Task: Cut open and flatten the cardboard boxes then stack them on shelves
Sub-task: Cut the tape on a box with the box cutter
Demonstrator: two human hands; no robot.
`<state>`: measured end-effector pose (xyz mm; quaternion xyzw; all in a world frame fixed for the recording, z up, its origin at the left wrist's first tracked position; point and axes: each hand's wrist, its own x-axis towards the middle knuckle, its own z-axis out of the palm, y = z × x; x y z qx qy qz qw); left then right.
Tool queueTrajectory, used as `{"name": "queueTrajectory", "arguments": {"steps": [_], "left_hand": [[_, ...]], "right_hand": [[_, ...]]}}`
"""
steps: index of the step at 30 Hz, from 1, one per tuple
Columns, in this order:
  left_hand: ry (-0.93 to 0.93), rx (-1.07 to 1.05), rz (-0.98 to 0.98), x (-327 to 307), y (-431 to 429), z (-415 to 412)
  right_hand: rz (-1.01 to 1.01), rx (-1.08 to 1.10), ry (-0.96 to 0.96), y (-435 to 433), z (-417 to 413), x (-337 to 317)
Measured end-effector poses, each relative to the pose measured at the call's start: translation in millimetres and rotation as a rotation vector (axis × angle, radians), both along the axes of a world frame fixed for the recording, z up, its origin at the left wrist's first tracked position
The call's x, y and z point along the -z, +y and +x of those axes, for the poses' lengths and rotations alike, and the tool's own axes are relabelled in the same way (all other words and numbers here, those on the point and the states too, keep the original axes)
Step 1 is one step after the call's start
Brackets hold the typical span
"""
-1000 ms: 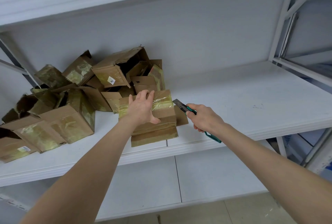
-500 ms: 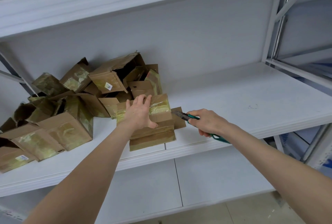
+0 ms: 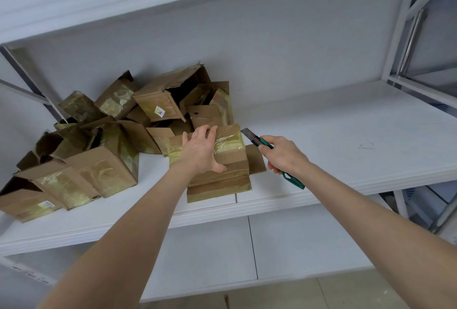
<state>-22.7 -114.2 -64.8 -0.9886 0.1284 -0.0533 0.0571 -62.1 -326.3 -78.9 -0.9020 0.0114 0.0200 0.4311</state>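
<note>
The left hand [image 3: 200,152] lies flat, fingers spread, on the taped box [image 3: 232,160] at the shelf's [image 3: 346,140] front edge. At the box's 3 o'clock, the right hand [image 3: 284,155] grips a green cutter [image 3: 252,138], its blade tip just beside the box's far right corner. More boxes [image 3: 99,155] are piled at 9 o'clock.

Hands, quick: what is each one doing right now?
Left hand: open, fingers flat on the taped cardboard box.
Right hand: grips the green utility knife, blade out beside the box.
</note>
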Motion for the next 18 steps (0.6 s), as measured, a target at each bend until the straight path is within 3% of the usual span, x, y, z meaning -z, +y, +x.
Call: {"name": "queueTrajectory", "arguments": {"steps": [18], "left_hand": [[-0.021, -0.007, 0.011, 3.3, -1.6, -3.6]], "right_hand": [[0.069, -0.054, 0.014, -0.6, -23.0, 11.8]]}}
